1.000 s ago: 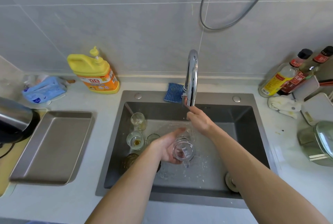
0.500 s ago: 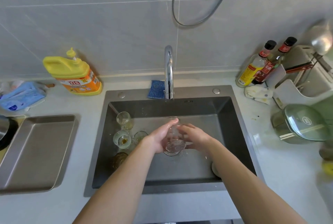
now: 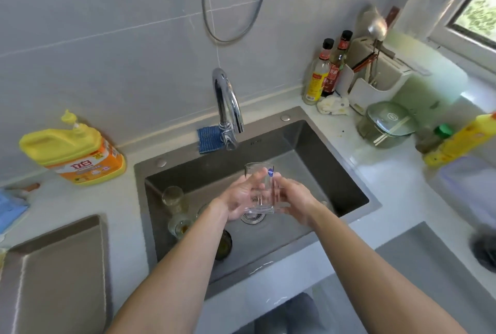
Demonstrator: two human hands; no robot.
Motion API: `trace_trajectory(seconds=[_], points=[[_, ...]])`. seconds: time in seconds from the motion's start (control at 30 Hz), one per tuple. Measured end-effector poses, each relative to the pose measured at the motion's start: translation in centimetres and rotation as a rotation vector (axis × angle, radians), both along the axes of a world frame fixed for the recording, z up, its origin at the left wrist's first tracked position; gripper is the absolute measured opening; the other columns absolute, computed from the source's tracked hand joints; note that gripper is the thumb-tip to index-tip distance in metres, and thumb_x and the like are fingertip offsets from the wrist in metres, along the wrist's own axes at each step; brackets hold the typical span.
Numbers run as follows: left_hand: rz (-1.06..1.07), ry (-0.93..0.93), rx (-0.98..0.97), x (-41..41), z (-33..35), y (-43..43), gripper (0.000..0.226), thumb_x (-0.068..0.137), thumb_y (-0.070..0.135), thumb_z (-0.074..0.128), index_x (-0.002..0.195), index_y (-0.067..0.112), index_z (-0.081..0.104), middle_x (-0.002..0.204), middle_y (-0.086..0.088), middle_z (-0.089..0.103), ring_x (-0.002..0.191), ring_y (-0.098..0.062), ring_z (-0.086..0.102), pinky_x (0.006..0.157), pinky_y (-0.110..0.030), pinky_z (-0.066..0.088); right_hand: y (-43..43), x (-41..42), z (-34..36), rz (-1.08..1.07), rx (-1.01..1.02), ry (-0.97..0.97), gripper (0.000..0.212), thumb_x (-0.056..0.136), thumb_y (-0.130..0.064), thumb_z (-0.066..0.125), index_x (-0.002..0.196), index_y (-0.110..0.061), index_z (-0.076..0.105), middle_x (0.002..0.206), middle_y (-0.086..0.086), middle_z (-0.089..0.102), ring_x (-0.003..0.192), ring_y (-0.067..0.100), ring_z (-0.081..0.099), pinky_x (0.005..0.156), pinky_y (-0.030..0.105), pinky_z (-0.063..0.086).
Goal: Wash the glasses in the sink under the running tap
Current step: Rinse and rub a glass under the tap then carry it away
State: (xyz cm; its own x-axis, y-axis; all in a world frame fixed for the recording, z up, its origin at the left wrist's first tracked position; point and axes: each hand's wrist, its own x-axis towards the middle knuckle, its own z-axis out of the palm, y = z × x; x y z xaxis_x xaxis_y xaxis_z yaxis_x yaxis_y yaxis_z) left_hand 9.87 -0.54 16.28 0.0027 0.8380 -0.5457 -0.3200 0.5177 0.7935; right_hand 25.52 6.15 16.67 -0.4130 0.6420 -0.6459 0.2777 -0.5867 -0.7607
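Tray: a metal tray (image 3: pixel 53 274) is seen at the worktop's near left corner.
Detergent: a yellow-and-orange detergent jug (image 3: pixel 72 151) is stood at the worktop's back edge, left of the sink (image 3: pixel 140 194).
Other glasses: several other glasses (image 3: pixel 173 195) are left standing along the sink's left wall.
Tap: a chrome tap (image 3: pixel 228 108) is mounted at the sink's back edge, with a blue scrubber (image 3: pixel 208 139) just beside it.
Left hand: the left hand (image 3: pixel 239 196) is wrapped round the clear glass's left side, fingers curled.
Clear glass: the clear glass (image 3: pixel 260 188), marked with a blue sticker, is held upright over the sink's middle, below the spout.
Right hand: the right hand (image 3: pixel 295 202) is closed round the glass's right side.
Bottles: two sauce bottles (image 3: pixel 316 78) are kept at the worktop's back right corner.
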Motion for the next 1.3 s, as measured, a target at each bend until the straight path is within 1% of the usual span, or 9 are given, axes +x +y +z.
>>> trace_trajectory(seconds=[0.17, 0.27, 0.37, 0.47, 0.67, 0.77, 1.0, 1.13, 1.3], points=[[-0.063, 0.027, 0.071, 3.5, 2.5, -0.4, 0.057, 0.092, 0.057, 0.057, 0.135, 0.019, 0.059, 0.102, 0.0, 0.079, 0.099, -0.02, 0.076, 0.084, -0.045, 0.061, -2.3, 3.4, 1.4, -0.23, 0.057, 0.078, 0.036, 0.103, -0.036, 0.063, 0.12, -0.005, 0.058, 0.069, -0.001, 0.053, 0.061, 0.013, 0.05, 0.066, 0.031, 0.048], [-0.146, 0.093, 0.063, 6.0, 3.6, 0.1, 0.054, 0.098, 0.062, 0.05, 0.138, 0.026, 0.053, 0.128, -0.01, 0.067, 0.114, -0.027, 0.067, 0.096, -0.046, 0.055, -2.9, 6.5, 2.7, -0.342, 0.095, 0.104, 0.028, 0.1, -0.033, 0.067, 0.104, -0.008, 0.055, 0.065, -0.002, 0.053, 0.054, 0.011, 0.05, 0.057, 0.029, 0.046], [-0.238, 0.258, 0.114, 9.0, 4.2, 1.0, 0.067, 0.095, 0.075, 0.041, 0.147, 0.033, 0.04, 0.139, -0.001, 0.057, 0.129, -0.019, 0.056, 0.105, -0.039, 0.037, -3.9, 9.8, 3.7, -0.408, 0.178, 0.115, 0.026, 0.1, -0.027, 0.068, 0.094, -0.01, 0.049, 0.071, 0.006, 0.057, 0.057, 0.019, 0.056, 0.066, 0.041, 0.048], [-0.334, 0.347, 0.212, 13.0, 4.5, 1.9, 0.103, 0.074, 0.09, 0.052, 0.153, 0.026, 0.036, 0.142, 0.006, 0.056, 0.135, -0.018, 0.054, 0.114, -0.038, 0.038, -5.3, 13.1, 4.6, -0.511, 0.252, 0.071, 0.021, 0.099, -0.021, 0.068, 0.093, -0.01, 0.051, 0.078, 0.011, 0.063, 0.067, 0.023, 0.062, 0.079, 0.046, 0.051], [-0.573, 0.194, 0.189, 22.8, 4.1, 2.9, 0.103, 0.073, 0.047, 0.09, 0.157, 0.028, 0.033, 0.141, -0.005, 0.058, 0.136, -0.016, 0.053, 0.117, -0.048, 0.041, -8.6, 23.1, 6.3, -0.74, 0.408, -0.03, 0.02, 0.093, -0.014, 0.074, 0.095, -0.011, 0.055, 0.084, 0.007, 0.062, 0.076, 0.016, 0.059, 0.069, 0.024, 0.047], [-0.663, 0.055, 0.135, 28.4, 3.8, 2.8, 0.102, 0.061, 0.032, 0.099, 0.15, 0.022, 0.049, 0.144, -0.008, 0.06, 0.137, -0.025, 0.054, 0.12, -0.055, 0.037, -10.5, 28.8, 7.0, -0.836, 0.431, -0.075, 0.018, 0.095, -0.018, 0.073, 0.098, -0.012, 0.056, 0.094, 0.005, 0.063, 0.085, 0.017, 0.058, 0.081, 0.032, 0.049], [-0.689, 0.078, 0.222, 42.4, 5.0, -1.1, 0.082, 0.064, 0.009, 0.094, 0.138, 0.014, 0.058, 0.137, -0.007, 0.065, 0.133, -0.032, 0.059, 0.096, -0.037, 0.05, -16.7, 41.5, 8.7, -0.965, 0.475, -0.197, 0.019, 0.096, -0.024, 0.072, 0.101, -0.015, 0.057, 0.103, 0.009, 0.068, 0.091, 0.018, 0.061, 0.084, 0.034, 0.049], [-0.751, 0.116, 0.262, 49.4, 5.5, -3.9, 0.085, 0.06, 0.013, 0.094, 0.137, 0.014, 0.058, 0.132, -0.003, 0.068, 0.129, -0.025, 0.062, 0.108, -0.042, 0.05, -20.3, 47.8, 8.8, -1.048, 0.496, -0.202, 0.014, 0.096, -0.023, 0.072, 0.099, -0.019, 0.059, 0.1, 0.004, 0.067, 0.091, 0.018, 0.063, 0.084, 0.031, 0.048], [-0.801, 0.138, 0.308, 57.6, 5.7, -7.1, 0.075, 0.055, 0.014, 0.094, 0.123, 0.02, 0.063, 0.125, -0.003, 0.07, 0.125, -0.021, 0.064, 0.11, -0.045, 0.052, -24.7, 54.6, 8.6, -1.125, 0.53, -0.233, 0.018, 0.099, -0.019, 0.068, 0.115, -0.014, 0.059, 0.096, -0.009, 0.06, 0.086, 0.005, 0.058, 0.072, 0.007, 0.044]])
